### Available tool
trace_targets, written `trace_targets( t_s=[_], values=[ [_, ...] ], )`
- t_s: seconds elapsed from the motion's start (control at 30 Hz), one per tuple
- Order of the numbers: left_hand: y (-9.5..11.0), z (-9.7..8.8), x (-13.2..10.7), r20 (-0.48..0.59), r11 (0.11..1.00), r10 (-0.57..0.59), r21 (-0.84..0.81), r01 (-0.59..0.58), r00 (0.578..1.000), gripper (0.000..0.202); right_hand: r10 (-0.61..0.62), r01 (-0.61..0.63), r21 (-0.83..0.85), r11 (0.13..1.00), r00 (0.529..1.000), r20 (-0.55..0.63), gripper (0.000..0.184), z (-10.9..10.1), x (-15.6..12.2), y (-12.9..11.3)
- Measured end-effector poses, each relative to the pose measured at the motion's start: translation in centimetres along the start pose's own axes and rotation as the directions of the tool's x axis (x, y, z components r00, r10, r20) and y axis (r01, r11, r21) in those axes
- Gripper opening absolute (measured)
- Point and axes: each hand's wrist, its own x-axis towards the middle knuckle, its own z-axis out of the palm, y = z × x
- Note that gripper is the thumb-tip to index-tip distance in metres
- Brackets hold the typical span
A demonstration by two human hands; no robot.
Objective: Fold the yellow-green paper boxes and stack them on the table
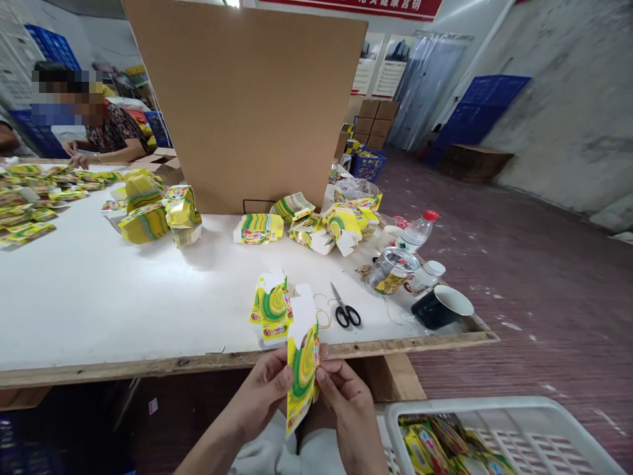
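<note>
Between my two hands, just in front of the table's near edge, is a yellow and green printed carton [302, 369] with a white flap standing up at its top. My left hand [267, 386] grips its left side, the thumb on the printed face. On the right edge, my right hand [346, 396] pinches the carton between thumb and fingers. Behind it on the table lie a few more flat cartons [274, 307] of the same print. Black-handled scissors [346, 313] rest to their right, beside loose rubber bands [324, 313].
Carton bundles [260, 227] lie before a large cardboard sheet [252, 105]. A dark mug [435, 309], a plastic jar [393, 270] and a bottle [418, 231] line the table's right edge. A white basket [494, 406] holding packets stands lower right. Another person [119, 135] sits at far left.
</note>
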Motion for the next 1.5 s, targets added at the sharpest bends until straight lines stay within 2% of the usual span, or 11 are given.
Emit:
trace_targets(
  t_s=[0.23, 0.47, 0.57, 0.63, 0.7, 0.83, 1.07, 1.2, 1.3, 1.4, 1.5],
  values=[
    [-1.2, 0.1, 0.8, -0.177, 0.994, 0.092, 0.077, -0.079, 0.980, 0.039, -0.017, 0.011, -0.131, 0.991, 0.999, -0.044, 0.039, 0.2, -1.2, -0.2],
    [-1.8, -0.2, 0.5, -0.262, 0.933, 0.205, 0.342, -0.108, 0.943, 0.049, -0.139, 0.099, -0.376, 0.921, 0.987, -0.081, 0.029, 0.3, -1.5, 0.7],
    [-1.3, -0.4, -0.2, -0.214, 0.899, 0.217, 0.423, -0.110, 0.953, 0.069, -0.204, 0.169, -0.389, 0.905, 0.978, -0.049, 0.026, -0.1, -1.3, 0.2],
    [-0.8, -0.7, -0.6, -0.128, 0.892, 0.172, 0.441, -0.100, 0.977, 0.072, -0.238, 0.225, -0.358, 0.906, 0.971, 0.009, 0.041, -0.4, -1.1, -0.7],
    [-0.1, -1.0, -0.9, -0.048, 0.894, 0.115, 0.440, -0.082, 0.992, 0.066, -0.235, 0.252, -0.332, 0.909, 0.968, 0.090, 0.046, -0.6, -1.0, -1.8],
    [0.9, -1.0, -1.4, 0.047, 0.943, -0.015, 0.333, -0.002, 0.999, 0.043, -0.149, 0.229, -0.357, 0.906, 0.960, 0.238, 0.021, -1.2, -0.8, -3.8],
    [0.6, -0.6, -1.6, 0.097, 0.975, -0.081, 0.216, 0.058, 0.992, 0.077, -0.270, 0.318, -0.419, 0.851, 0.947, 0.171, 0.015, -1.4, -0.6, -3.8],
    [0.0, -1.0, -1.2, 0.010, 0.908, -0.014, 0.418, 0.009, 1.000, 0.052, -0.318, 0.293, -0.399, 0.869, 0.948, 0.004, 0.032, -2.0, -0.5, -4.1],
    [-0.6, -1.1, -0.8, -0.055, 0.816, 0.095, 0.576, -0.047, 0.994, 0.044, -0.222, 0.227, -0.446, 0.866, 0.973, 0.064, 0.034, -2.2, -0.4, -4.8],
    [-0.8, -0.9, -0.8, -0.017, 0.820, 0.094, 0.568, -0.067, 0.995, 0.048, -0.088, 0.155, -0.531, 0.833, 0.985, 0.151, 0.038, -2.0, -0.4, -5.0],
    [-0.5, -0.6, -0.9, 0.047, 0.878, 0.034, 0.476, -0.053, 0.998, 0.052, -0.137, 0.186, -0.621, 0.761, 0.982, 0.126, 0.031, -1.8, -0.5, -4.6]
  ],
)
